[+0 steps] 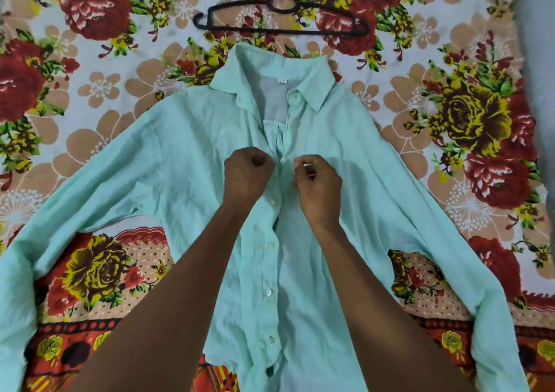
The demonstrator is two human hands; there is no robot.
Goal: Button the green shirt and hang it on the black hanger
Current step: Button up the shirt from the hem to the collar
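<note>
A pale green shirt (186, 163) lies front-up on a flowered bedsheet, sleeves spread wide and collar pointing away from me. Several white buttons run down its placket; the lower ones look fastened, and the neck is open above my hands. My left hand (247, 175) pinches the left edge of the placket at chest height. My right hand (318, 181) pinches the right edge beside a small white button (283, 160) that sits between the two hands. The black hanger (282, 16) lies flat on the sheet just beyond the collar, apart from the shirt.
The flowered bedsheet (99, 97) covers the whole surface under the shirt. A grey wall or edge (540, 61) shows along the right side.
</note>
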